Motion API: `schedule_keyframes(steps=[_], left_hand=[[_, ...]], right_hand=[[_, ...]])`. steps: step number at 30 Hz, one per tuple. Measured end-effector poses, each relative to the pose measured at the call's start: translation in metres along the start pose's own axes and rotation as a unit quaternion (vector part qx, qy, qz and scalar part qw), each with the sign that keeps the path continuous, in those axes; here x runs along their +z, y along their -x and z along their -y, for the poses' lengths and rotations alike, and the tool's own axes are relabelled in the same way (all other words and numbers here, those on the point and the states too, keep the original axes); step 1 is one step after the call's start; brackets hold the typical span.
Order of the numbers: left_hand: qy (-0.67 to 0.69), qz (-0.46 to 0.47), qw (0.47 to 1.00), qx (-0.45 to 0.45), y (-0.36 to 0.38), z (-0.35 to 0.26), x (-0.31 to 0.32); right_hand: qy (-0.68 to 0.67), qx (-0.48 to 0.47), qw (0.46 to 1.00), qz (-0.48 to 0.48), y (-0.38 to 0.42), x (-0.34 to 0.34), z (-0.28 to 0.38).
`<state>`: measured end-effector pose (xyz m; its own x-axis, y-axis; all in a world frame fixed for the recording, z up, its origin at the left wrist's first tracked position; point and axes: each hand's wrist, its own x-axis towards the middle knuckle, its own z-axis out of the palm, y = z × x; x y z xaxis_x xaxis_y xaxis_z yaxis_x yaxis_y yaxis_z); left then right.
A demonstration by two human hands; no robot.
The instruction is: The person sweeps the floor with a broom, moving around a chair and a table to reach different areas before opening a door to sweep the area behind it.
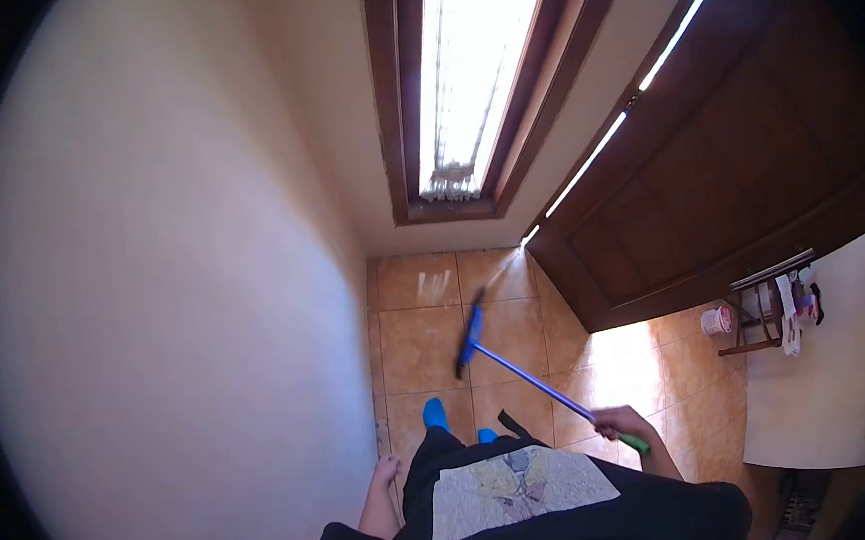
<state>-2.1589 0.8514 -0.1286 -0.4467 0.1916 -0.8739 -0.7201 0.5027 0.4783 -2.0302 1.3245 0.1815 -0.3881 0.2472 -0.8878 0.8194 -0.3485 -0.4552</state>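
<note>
The right hand (619,423), low and right of centre in the frame, has its fingers wrapped around the upper end of a broom (520,374), just below the green grip that sticks out behind the knuckles. The blue handle runs from that hand up and to the left, and the broom's dark head rests on the tiled floor (423,346) near the middle of the picture, angled toward the far wall. The left hand (386,469) hangs at the lower centre-left, beside the dark shorts, touching nothing; its fingers look loosely relaxed, though it is too small to tell more. Two blue slippers (435,413) show just above the shorts, planted on the tiles behind the broom head.

As for progress, the tiles give little to go on: no heap of dust or swept-up dirt is visible anywhere, and the floor looks equally bare in front of the broom and behind it. By my judgement the sweeping is underway, with the broom head on the strip of floor between the pale wall (153,290) on the left and the brown door (726,169) on the right. The sunlit tiles to the right, near a small pink tub (717,320) and a wooden rack (771,311), lie well apart from the broom.
</note>
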Motion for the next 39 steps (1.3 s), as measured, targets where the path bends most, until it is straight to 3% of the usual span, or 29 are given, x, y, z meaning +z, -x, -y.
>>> schedule_keyframes(steps=[1, 4, 5, 6, 8, 11, 13, 18, 20, 23, 27, 29, 32, 34, 36, 39], left_hand=[[-0.005, 0.005, 1.0, 0.003, -0.006, -0.007, -0.001], [0.046, -0.001, 0.996, 0.078, -0.031, -0.042, 0.0], [0.06, -0.008, 0.994, 0.09, -0.03, -0.057, 0.002], [0.074, -0.015, 0.992, 0.102, -0.027, -0.075, 0.005], [0.073, -0.017, 0.99, 0.122, -0.017, -0.097, 0.005], [0.069, -0.012, 0.989, 0.128, 0.006, -0.11, 0.0], [0.065, -0.004, 0.992, 0.11, 0.011, -0.101, -0.006], [-0.027, 0.017, 0.998, -0.06, 0.024, -0.044, -0.038], [-0.086, 0.012, 0.993, -0.085, 0.042, -0.045, -0.045], [-0.053, 0.03, 0.993, -0.096, 0.023, -0.002, -0.063], [-0.124, 0.057, 0.987, -0.086, 0.01, -0.031, -0.063], [-0.147, 0.089, 0.984, -0.044, -0.014, -0.037, -0.061], [-0.146, 0.072, 0.986, 0.04, -0.031, -0.076, -0.042], [-0.132, 0.068, 0.986, 0.071, -0.033, -0.103, -0.022], [-0.068, 0.091, 0.987, 0.11, -0.023, -0.133, -0.001], [-0.097, 0.123, 0.98, 0.124, -0.028, -0.138, 0.02]], right_hand=[[0.043, 0.0, 0.999, -0.003, -0.013, 0.018, 0.02], [0.089, -0.07, 0.978, 0.174, -0.117, 0.066, 0.036], [0.102, -0.078, 0.98, 0.153, -0.137, 0.099, 0.053], [0.206, -0.125, 0.95, 0.199, -0.178, 0.121, 0.061], [0.342, -0.208, 0.899, 0.175, -0.239, 0.165, 0.072], [0.233, -0.139, 0.943, 0.19, -0.292, 0.191, 0.088], [0.04, -0.012, 0.984, 0.172, -0.283, 0.188, 0.107], [-0.211, 0.012, 0.962, 0.174, -0.265, 0.121, 0.083], [-0.258, 0.022, 0.955, 0.146, -0.26, 0.084, 0.047], [-0.384, 0.042, 0.91, 0.147, -0.234, 0.029, -0.008], [-0.39, 0.053, 0.919, 0.026, -0.164, -0.022, -0.077], [-0.331, 0.02, 0.935, -0.128, -0.122, -0.009, -0.088], [-0.341, 0.006, 0.935, -0.096, -0.041, 0.01, -0.077], [-0.229, 0.028, 0.967, -0.109, 0.0, 0.023, -0.057], [-0.185, 0.037, 0.98, -0.061, 0.008, 0.033, -0.03], [-0.125, 0.02, 0.99, 0.069, -0.043, 0.058, -0.003]])
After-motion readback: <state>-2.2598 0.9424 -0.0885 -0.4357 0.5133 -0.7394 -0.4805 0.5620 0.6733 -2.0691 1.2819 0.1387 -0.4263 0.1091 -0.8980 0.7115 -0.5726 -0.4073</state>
